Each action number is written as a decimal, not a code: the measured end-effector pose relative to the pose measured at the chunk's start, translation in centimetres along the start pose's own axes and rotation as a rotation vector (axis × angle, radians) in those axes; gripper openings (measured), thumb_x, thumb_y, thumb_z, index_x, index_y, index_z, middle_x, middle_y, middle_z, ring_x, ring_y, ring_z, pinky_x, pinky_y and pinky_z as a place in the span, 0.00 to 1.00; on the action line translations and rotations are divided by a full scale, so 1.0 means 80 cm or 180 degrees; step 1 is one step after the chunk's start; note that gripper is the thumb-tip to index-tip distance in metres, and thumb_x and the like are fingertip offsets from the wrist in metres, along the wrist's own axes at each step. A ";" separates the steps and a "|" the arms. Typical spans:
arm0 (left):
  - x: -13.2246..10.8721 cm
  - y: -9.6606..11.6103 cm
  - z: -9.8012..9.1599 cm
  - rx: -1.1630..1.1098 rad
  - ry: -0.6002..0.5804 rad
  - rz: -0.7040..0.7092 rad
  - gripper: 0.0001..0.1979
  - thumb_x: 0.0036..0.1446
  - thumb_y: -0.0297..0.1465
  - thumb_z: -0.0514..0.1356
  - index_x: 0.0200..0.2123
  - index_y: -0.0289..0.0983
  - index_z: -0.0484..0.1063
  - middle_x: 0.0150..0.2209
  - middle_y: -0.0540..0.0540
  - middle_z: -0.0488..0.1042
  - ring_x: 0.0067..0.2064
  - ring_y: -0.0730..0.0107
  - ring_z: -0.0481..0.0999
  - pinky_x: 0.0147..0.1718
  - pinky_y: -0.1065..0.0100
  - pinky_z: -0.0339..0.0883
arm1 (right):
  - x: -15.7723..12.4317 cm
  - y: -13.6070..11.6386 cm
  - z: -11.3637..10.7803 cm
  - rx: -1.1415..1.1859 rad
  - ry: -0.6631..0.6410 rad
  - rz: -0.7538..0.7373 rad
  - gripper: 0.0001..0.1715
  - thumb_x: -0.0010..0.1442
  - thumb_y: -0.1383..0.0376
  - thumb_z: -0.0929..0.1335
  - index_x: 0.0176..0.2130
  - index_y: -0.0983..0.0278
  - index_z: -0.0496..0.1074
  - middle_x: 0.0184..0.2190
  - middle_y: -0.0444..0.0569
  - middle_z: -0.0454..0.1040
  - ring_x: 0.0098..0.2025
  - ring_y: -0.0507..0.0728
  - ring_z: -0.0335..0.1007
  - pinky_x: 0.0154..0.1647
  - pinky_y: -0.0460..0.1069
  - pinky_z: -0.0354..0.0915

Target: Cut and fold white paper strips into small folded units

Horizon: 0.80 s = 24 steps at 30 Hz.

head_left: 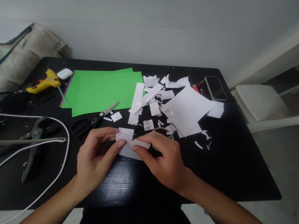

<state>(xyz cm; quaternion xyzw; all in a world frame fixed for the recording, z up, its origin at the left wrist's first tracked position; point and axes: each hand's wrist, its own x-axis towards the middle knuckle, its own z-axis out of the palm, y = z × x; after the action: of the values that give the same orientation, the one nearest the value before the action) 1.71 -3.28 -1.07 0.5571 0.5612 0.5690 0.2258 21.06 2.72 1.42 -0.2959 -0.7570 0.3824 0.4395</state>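
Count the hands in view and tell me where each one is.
2. The left hand holds the left side of the folded white paper; the right hand holds its right side. Both are over the black table. No other hand shows.

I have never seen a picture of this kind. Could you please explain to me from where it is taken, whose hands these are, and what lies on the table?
There is no machine here. The one picture comes from a camera worn on a person's head, looking forward and down, so you see that person's own bare hands, left hand and right hand. Together they hold a folded piece of white paper between thumbs and fingers, above a black table.

On the table, to the left, are a yellow glue gun and a looped white cable. Beyond the hands lie green sheets, with scissors at their near edge. Farther right are white paper scraps, a larger white sheet and a smartphone.
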 end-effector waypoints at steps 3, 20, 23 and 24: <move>0.001 0.003 0.002 0.0065 0.0006 0.0020 0.16 0.61 0.24 0.69 0.51 0.42 0.77 0.43 0.51 0.82 0.43 0.74 0.84 0.47 0.73 0.80 | 0.001 -0.001 0.000 -0.0085 0.0025 -0.0007 0.03 0.66 0.69 0.74 0.42 0.64 0.78 0.37 0.49 0.82 0.38 0.55 0.80 0.42 0.51 0.75; 0.007 0.006 -0.005 -0.0220 -0.0152 -0.0283 0.11 0.57 0.30 0.73 0.42 0.40 0.78 0.37 0.50 0.82 0.38 0.69 0.84 0.39 0.70 0.80 | 0.004 -0.004 -0.007 0.0038 -0.0211 0.0428 0.02 0.65 0.65 0.75 0.38 0.62 0.79 0.33 0.46 0.81 0.35 0.55 0.78 0.38 0.50 0.72; 0.012 0.006 -0.006 -0.0322 -0.0261 -0.0250 0.12 0.56 0.31 0.74 0.41 0.40 0.77 0.36 0.51 0.82 0.37 0.71 0.84 0.38 0.71 0.80 | 0.004 -0.003 -0.008 0.0081 -0.0294 0.0428 0.02 0.65 0.65 0.75 0.39 0.62 0.80 0.34 0.46 0.82 0.35 0.54 0.78 0.39 0.50 0.73; 0.013 0.006 -0.006 -0.0313 -0.0259 -0.0214 0.12 0.55 0.31 0.74 0.41 0.40 0.77 0.36 0.51 0.81 0.37 0.71 0.83 0.38 0.71 0.79 | 0.004 -0.003 -0.008 0.0099 -0.0309 0.0412 0.02 0.65 0.65 0.75 0.39 0.62 0.80 0.34 0.46 0.82 0.36 0.54 0.78 0.39 0.50 0.73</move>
<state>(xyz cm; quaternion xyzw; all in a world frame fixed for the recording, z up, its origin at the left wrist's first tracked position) 1.19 -2.68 -0.17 0.5488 0.5414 0.5649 0.2945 21.44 3.01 1.97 -0.3184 -0.7508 0.4356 0.3811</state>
